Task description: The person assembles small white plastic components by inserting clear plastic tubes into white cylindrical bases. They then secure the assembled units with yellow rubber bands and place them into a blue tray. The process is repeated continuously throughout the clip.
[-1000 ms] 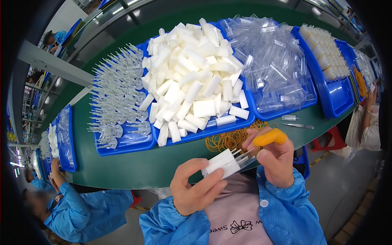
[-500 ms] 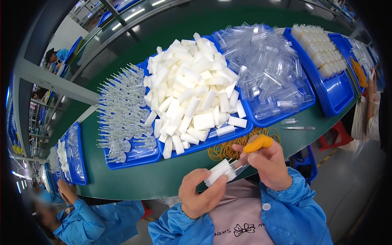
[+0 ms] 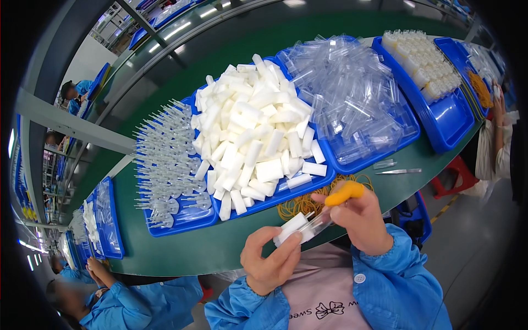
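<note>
My left hand (image 3: 269, 264) is closed around a white foam block (image 3: 291, 226), thumb on the near side and fingers on the other. Thin pale rods (image 3: 310, 215) stick out beyond the block's far end. A clear plastic case (image 3: 318, 224) lies against the block, its right end between the fingers of my right hand (image 3: 363, 223). That hand wears a yellow finger cot (image 3: 345, 193) on one finger. How far the case goes over the block is hard to make out. Just beyond both hands lies a loose heap of yellow rubber bands (image 3: 297, 207).
Blue trays hold stemmed translucent parts (image 3: 168, 165), white foam blocks (image 3: 247, 126), clear cases (image 3: 352, 93) and stacked assembled pieces (image 3: 421, 63). Tweezers (image 3: 399, 171) and a clear case (image 3: 385, 164) rest on the green table (image 3: 220, 247). Co-workers sit at left (image 3: 132, 302) and right (image 3: 498, 132).
The clear case has shifted toward my left hand and now lies more along the foam block. The whole view has turned slightly, and both hands keep their grip.
</note>
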